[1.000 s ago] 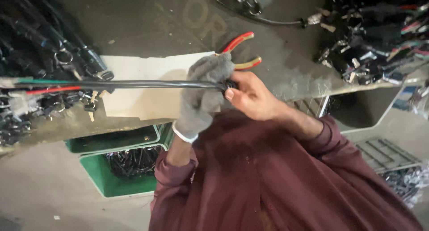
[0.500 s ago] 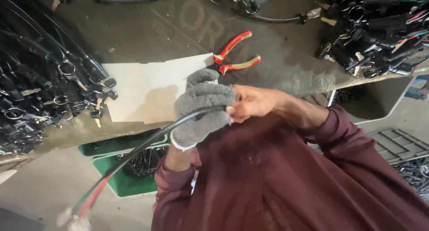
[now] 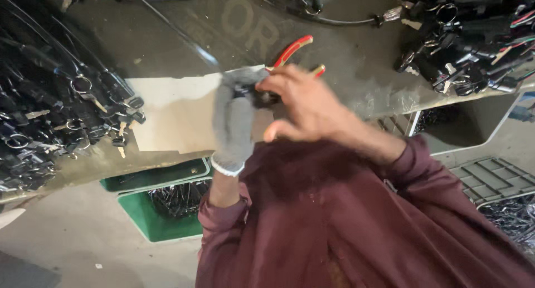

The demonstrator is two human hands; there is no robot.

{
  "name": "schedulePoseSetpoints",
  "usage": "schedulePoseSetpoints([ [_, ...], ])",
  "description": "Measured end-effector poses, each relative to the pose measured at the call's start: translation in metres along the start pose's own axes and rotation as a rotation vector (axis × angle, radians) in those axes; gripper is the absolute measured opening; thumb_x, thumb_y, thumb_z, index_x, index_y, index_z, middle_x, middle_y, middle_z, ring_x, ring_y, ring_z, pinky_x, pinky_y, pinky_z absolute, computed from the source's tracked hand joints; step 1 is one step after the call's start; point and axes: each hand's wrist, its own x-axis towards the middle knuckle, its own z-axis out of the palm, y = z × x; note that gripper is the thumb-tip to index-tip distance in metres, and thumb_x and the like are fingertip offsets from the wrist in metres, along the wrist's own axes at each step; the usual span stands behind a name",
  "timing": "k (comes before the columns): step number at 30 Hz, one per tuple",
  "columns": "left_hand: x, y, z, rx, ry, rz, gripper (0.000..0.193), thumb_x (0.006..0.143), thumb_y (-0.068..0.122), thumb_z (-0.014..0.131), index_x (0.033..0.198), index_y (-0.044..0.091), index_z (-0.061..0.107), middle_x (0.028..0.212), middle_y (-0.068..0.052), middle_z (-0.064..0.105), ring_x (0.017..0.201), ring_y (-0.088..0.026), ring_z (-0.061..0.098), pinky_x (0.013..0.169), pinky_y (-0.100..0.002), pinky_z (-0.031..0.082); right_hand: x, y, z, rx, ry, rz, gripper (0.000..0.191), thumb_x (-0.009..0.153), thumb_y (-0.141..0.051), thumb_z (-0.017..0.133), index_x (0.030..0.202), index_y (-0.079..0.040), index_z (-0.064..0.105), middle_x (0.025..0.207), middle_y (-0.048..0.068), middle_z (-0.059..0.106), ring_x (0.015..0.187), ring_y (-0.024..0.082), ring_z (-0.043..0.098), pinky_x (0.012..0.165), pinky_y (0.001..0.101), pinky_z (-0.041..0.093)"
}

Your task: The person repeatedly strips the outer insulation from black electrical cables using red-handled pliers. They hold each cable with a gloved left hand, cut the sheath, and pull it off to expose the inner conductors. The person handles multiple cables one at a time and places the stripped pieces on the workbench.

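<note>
My left hand (image 3: 233, 120), in a grey knit glove, is closed on the end of a black cable (image 3: 184, 34). The cable runs blurred up and to the left across the bench. My bare right hand (image 3: 306, 107) pinches the same cable's black end piece (image 3: 262, 97) right beside the glove. Both hands hover above a pale cardboard sheet (image 3: 167, 115) lying on the bench. Red-handled pliers (image 3: 292, 49) lie just beyond my right hand's fingers, partly hidden by them.
A heap of black cables with keys and rings (image 3: 50, 115) fills the bench's left side, and a similar heap (image 3: 468, 37) sits at the far right. A green crate (image 3: 150, 221) holding dark parts stands on the floor under the bench edge. Grey trays (image 3: 490, 176) lie at the right.
The cable swung from pointing left, down toward the floor, and now up across the bench. My right hand has shifted onto the cable's end at the glove.
</note>
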Motion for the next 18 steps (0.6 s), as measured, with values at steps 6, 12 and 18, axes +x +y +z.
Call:
schedulePoseSetpoints([
  [6, -0.009, 0.016, -0.011, -0.104, 0.09, -0.079, 0.035, 0.109, 0.023, 0.061, 0.133, -0.002, 0.056, 0.105, -0.006, 0.063, 0.078, -0.008, 0.054, 0.069, -0.022, 0.046, 0.011, 0.026, -0.02, -0.747, 0.018, -0.289, 0.072, 0.078, -0.063, 0.078, 0.129, -0.015, 0.062, 0.129, 0.007, 0.056, 0.119, 0.03, 0.058, 0.102, 0.051, 0.037],
  [12, -0.009, 0.034, -0.005, 0.133, -0.05, 0.011, 0.018, 0.108, 0.015, 0.06, 0.117, 0.0, 0.061, 0.109, -0.007, 0.063, 0.09, -0.012, 0.058, 0.078, -0.024, 0.049, -0.006, 0.045, -0.006, 0.11, 0.079, 0.029, 0.039, 0.102, -0.039, 0.073, 0.122, -0.008, 0.058, 0.121, 0.008, 0.057, 0.104, 0.025, 0.056, 0.094, 0.0407, 0.043],
  [18, -0.02, 0.055, 0.013, 0.231, -0.174, -0.056, 0.044, 0.099, 0.008, 0.074, 0.134, -0.001, 0.048, 0.11, -0.004, 0.061, 0.088, -0.008, 0.06, 0.085, -0.026, 0.057, -0.01, 0.021, -0.01, 0.225, -0.076, 0.153, 0.027, 0.093, -0.017, 0.078, 0.11, -0.005, 0.061, 0.1, 0.006, 0.062, 0.091, 0.025, 0.063, 0.082, 0.0373, 0.052],
])
